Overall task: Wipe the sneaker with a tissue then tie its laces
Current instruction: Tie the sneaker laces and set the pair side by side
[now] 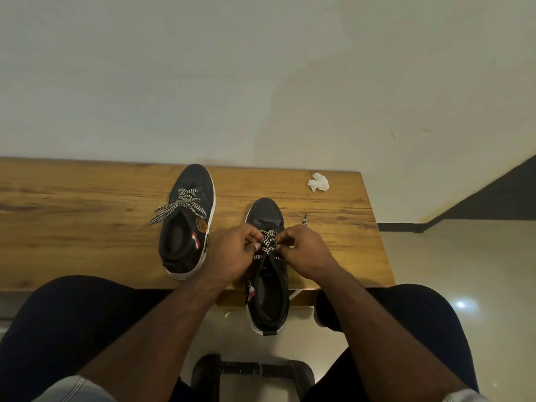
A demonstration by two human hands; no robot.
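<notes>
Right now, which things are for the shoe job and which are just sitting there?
For the job:
near sneaker, hanging over the table edge
its laces, pinched by left hand and right hand
crumpled tissue

Just there:
other sneaker, laces loose
dumbbell on the floor

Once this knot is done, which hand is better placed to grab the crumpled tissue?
Right. The crumpled white tissue lies at the wooden table's far right, on the right hand's side; the left hand would need to cross the dark sneaker.

Dim, warm indoor light. Glare spot on the glossy floor [460,304] at right. Soft shadows on the wall [261,68]. Wide-angle bending at the edges; slightly soft focus.
</notes>
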